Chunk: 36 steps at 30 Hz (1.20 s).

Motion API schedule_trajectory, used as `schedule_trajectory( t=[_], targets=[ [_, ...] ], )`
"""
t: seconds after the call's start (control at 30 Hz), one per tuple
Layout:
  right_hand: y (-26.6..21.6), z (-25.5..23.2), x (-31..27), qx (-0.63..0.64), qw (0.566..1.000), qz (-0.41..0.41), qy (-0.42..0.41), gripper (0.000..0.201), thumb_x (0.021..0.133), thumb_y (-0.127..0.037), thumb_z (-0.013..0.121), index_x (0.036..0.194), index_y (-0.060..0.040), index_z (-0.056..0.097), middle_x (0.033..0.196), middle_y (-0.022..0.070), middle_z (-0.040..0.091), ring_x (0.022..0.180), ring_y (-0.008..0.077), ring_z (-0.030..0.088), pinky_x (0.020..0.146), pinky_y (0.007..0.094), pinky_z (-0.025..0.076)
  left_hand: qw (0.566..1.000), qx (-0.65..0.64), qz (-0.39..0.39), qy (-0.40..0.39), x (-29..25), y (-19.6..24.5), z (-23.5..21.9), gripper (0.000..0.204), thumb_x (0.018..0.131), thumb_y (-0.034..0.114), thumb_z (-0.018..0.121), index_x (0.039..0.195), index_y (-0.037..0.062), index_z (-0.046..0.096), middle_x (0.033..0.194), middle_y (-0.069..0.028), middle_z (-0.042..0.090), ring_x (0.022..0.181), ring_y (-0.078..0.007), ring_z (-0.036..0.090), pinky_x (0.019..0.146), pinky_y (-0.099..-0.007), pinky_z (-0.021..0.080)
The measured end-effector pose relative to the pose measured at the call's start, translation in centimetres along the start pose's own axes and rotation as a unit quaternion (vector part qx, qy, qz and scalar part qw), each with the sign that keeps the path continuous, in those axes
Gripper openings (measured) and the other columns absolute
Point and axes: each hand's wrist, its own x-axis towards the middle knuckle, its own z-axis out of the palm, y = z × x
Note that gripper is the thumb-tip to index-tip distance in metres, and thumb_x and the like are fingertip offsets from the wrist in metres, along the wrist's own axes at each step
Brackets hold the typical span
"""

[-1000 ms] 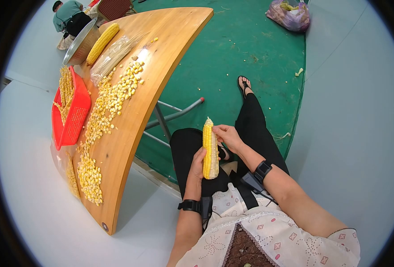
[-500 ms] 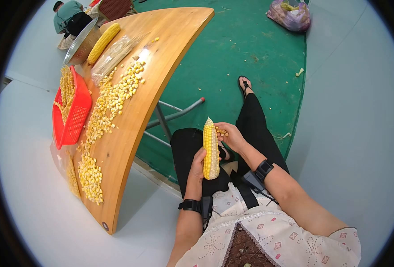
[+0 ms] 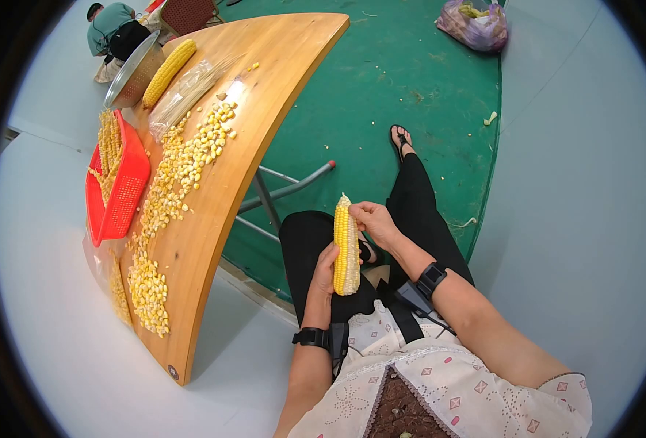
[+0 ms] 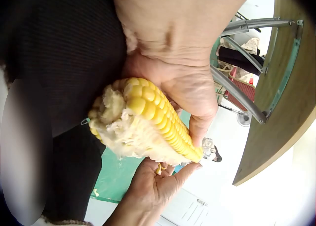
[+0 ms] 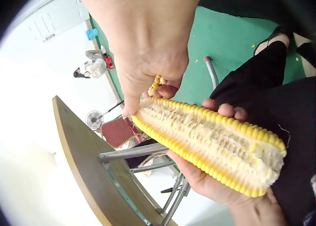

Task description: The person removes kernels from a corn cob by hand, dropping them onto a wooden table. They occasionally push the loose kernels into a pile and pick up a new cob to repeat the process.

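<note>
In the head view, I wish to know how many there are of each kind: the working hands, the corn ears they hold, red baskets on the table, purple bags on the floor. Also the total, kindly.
Working hands: 2 (left hand, right hand)
Held corn ear: 1
Red basket: 1
Purple bag: 1
Total: 5

On my left stood a wooden table (image 3: 283,62), its top smooth and honey-brown, with a small, round, dark mark (image 3: 172,371) at the near corner. Loose corn kernels (image 3: 146,288) lay along it in a long, uneven band. Beyond them from me sat a red plastic basket (image 3: 129,191). Farther along lay a yellow ear (image 3: 169,71) just beside a metal bowl (image 3: 136,77), and between ear and kernels, a clear bag (image 3: 184,102) of thin sticks.
</note>
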Motion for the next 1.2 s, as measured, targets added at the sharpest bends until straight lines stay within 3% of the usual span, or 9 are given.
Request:
schedule_trajectory(
  t=[0.1, 0.47, 0.57, 0.87, 0.97, 1.07, 1.2],
  targets=[
    [0.2, -0.3, 0.1, -0.003, 1.0, -0.008, -0.004, 0.021, 0.079, -0.017, 0.059, 0.086, 0.0029, 0.057, 0.07, 0.0029, 0.055, 0.053, 0.005, 0.042, 0.046, 0.0168, 0.033, 1.0, 0.001, -0.001, 0.004, 0.2, -0.3, -0.7, 0.042, 0.083, 0.031, 0.043, 0.108, -0.0022, 0.044, 0.088, -0.0189, 0.057, 0.07, -0.0261, 0.059, 0.061, -0.0329, 0.05],
    [0.7, -0.4, 0.0, 0.017, 0.999, -0.004, -0.046, 0.018, 0.082, -0.014, 0.054, 0.091, 0.0021, 0.057, 0.075, 0.0012, 0.054, 0.059, 0.0046, 0.043, 0.051, 0.0174, 0.035, 1.0, -0.023, -0.001, 0.004, 0.0, -0.5, -1.0, 0.042, 0.082, 0.033, 0.042, 0.107, -0.0013, 0.045, 0.09, -0.0198, 0.056, 0.071, -0.0269, 0.059, 0.062, -0.034, 0.05],
    [1.3, -1.1, 0.3, 0.117, 0.989, 0.013, -0.091, 0.023, 0.086, -0.019, 0.048, 0.094, 0.0013, 0.056, 0.079, 0.0024, 0.054, 0.064, 0.006, 0.046, 0.058, 0.0193, 0.039, 1.0, -0.02, 0.005, 0.003, 0.0, -0.5, -0.9, 0.042, 0.082, 0.033, 0.042, 0.107, -0.0012, 0.045, 0.09, -0.0198, 0.056, 0.071, -0.0269, 0.059, 0.062, -0.0339, 0.05],
    [0.2, -0.6, 0.0, 0.203, 0.976, 0.068, -0.043, 0.039, 0.089, -0.031, 0.038, 0.095, 0.0045, 0.052, 0.086, 0.01, 0.055, 0.072, 0.014, 0.052, 0.07, 0.0261, 0.045, 0.999, -0.037, -0.002, 0.007, 0.1, -0.6, -1.0, 0.044, 0.083, 0.035, 0.041, 0.107, -0.0016, 0.045, 0.09, -0.0195, 0.056, 0.071, -0.0267, 0.059, 0.062, -0.0333, 0.05],
    [1.2, -2.4, 0.8, 0.301, 0.943, 0.116, -0.079, 0.043, 0.089, -0.033, 0.036, 0.096, 0.0076, 0.05, 0.088, 0.0135, 0.054, 0.078, 0.0181, 0.054, 0.071, 0.0278, 0.046, 0.997, -0.08, -0.008, 0.008, 0.0, -0.7, -1.3, 0.046, 0.083, 0.037, 0.039, 0.109, -0.0014, 0.044, 0.091, -0.0194, 0.056, 0.072, -0.027, 0.059, 0.063, -0.034, 0.05],
    [0.2, -1.7, 0.2, 0.301, 0.945, 0.122, -0.024, 0.047, 0.09, -0.034, 0.034, 0.097, 0.0103, 0.048, 0.093, 0.0176, 0.053, 0.086, 0.0235, 0.054, 0.076, 0.0308, 0.047, 0.992, -0.127, 0.004, 0.014, 0.0, -0.6, -1.4, 0.048, 0.084, 0.039, 0.038, 0.11, -0.001, 0.044, 0.092, -0.0194, 0.055, 0.074, -0.0276, 0.059, 0.064, -0.0355, 0.05],
    [-0.8, -1.4, -0.5, 0.359, 0.924, 0.129, -0.037, 0.048, 0.09, -0.032, 0.032, 0.103, 0.0128, 0.044, 0.104, 0.0219, 0.049, 0.097, 0.0296, 0.05, 0.085, 0.0355, 0.043, 0.985, -0.168, 0.021, 0.029, 0.3, -0.6, -2.2, 0.049, 0.084, 0.041, 0.037, 0.11, 0.0, 0.044, 0.092, -0.019, 0.055, 0.074, -0.0283, 0.058, 0.065, -0.0375, 0.049]
  ],
)
